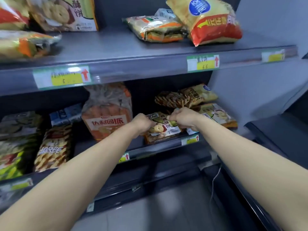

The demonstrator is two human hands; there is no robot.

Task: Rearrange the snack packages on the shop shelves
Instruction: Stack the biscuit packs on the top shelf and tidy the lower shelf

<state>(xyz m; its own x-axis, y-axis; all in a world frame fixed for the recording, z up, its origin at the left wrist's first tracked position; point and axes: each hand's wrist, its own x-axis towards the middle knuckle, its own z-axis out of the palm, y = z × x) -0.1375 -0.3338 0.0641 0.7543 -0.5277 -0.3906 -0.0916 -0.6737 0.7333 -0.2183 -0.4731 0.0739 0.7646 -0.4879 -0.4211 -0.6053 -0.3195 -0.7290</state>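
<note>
1. Snack package [160, 129], a flat pack printed with round biscuits, lies at the front edge of the lower shelf [158, 148], between the two hands.
2. Left hand [142, 122] grips the pack's left end. Its fingers [148, 124] are curled round the wrapper, with the tips hidden.
3. Right hand [183, 118] grips the pack's right end. Its fingers [173, 117] are curled tight on the wrapper.
4. An orange bag [106, 114] stands upright just left of the left fingers.
5. A striped brown packet [173, 98] lies just behind the right fingers. A pale pack [216, 115] lies just right of them, partly under the wrist.
6. The upper shelf [150, 52] runs well above both sets of fingers. A red-and-yellow bag [211, 24] leans on it, up and right of the right fingers.
7. Price labels [191, 140] sit on the shelf rail, just below the right fingers.
</note>
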